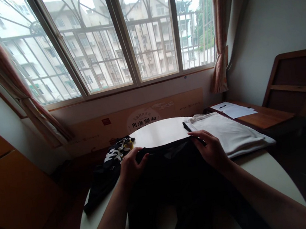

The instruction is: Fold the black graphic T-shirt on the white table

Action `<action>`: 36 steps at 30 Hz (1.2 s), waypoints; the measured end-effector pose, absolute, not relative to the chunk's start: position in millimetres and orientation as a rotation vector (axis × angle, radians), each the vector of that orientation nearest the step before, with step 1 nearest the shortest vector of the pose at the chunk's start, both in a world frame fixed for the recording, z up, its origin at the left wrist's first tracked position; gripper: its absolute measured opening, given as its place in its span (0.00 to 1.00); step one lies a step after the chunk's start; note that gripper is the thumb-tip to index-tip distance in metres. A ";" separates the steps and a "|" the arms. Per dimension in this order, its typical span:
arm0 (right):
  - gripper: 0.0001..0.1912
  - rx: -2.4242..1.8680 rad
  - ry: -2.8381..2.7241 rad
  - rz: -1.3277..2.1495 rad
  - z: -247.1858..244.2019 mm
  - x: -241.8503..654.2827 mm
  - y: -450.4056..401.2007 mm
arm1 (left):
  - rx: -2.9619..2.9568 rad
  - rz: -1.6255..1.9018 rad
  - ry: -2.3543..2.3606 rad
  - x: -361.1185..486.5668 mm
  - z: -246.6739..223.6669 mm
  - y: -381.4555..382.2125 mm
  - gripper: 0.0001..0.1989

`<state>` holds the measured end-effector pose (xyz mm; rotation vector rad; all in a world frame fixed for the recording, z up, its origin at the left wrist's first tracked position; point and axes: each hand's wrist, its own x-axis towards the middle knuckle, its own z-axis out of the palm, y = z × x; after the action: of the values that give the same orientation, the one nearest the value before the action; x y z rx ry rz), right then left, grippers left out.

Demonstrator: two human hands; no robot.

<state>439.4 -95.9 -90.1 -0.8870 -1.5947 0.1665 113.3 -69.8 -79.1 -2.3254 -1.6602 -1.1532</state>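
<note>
We lean over the round white surface (161, 131), where a black garment (176, 179) lies spread before us. Beside it sits a folded white cloth (229, 134). Our left hand (130, 167) and right hand (210, 150) both pinch the garment's far edge.

Three garments (175, 172), one table (161, 130)

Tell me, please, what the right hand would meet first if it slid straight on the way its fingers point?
Probably bare white round table: the right hand points up-left across the black garment's far edge. Depth is uncertain.
</note>
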 end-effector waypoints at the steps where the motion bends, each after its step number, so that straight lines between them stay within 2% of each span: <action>1: 0.12 -0.886 -1.594 0.160 -90.1 440.0 -95.6 | -2.337 -1.144 -1.650 113.4 -78.9 -69.4 0.18; 7: 0.13 -0.933 -1.606 0.139 -91.4 442.0 -92.7 | -2.421 -1.071 -1.666 110.6 -81.0 -63.5 0.15; 14: 0.23 -1.287 -1.846 0.263 -105.4 444.3 -83.1 | -2.329 -0.833 -1.964 103.3 -96.5 -52.8 0.13; 18: 0.28 -1.380 -1.920 0.341 -108.1 447.6 -81.5 | -2.251 -0.892 -2.078 102.0 -104.5 -49.0 0.10; 21: 0.21 -1.366 -1.952 0.435 -104.1 452.8 -81.2 | -2.309 -0.935 -1.997 99.8 -107.2 -47.2 0.07; 26: 0.10 -1.384 -2.107 0.542 -95.3 462.7 -81.3 | -2.555 -0.828 -1.805 100.1 -104.0 -48.9 0.12; 30: 0.09 -1.362 -2.197 0.473 -89.5 465.4 -84.0 | -2.608 -0.652 -1.804 101.5 -97.7 -51.9 0.15; 36: 0.13 -1.443 -2.317 0.719 -76.7 456.8 -98.6 | -2.618 -0.584 -1.828 96.0 -89.4 -53.8 0.16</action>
<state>456.8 -98.6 -76.7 -1.4426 -2.3172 0.7189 96.0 -53.8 -89.4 -2.6178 -1.8284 -0.5840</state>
